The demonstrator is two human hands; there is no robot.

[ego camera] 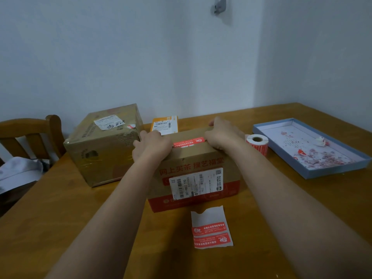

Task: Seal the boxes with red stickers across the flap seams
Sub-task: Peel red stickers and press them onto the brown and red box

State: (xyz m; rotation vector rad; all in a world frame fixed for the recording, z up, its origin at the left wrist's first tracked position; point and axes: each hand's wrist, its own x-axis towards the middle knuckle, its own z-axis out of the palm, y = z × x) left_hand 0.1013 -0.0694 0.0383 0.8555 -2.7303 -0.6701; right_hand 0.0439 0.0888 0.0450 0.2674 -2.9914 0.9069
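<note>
Corner of a room. Two plain pale walls (141,57) met at a vertical seam right of centre, bluish in dim, even light; source not visible. A grey metal fitting (219,6) was fixed high on the back wall. The wooden worktop (80,228), warm brown with a slight sheen, was pushed into the corner. At its left edge stood a wooden chair (30,127) with a curved backrest. Pale cloth (20,172) lay bundled beside it, nearer the camera.
</note>
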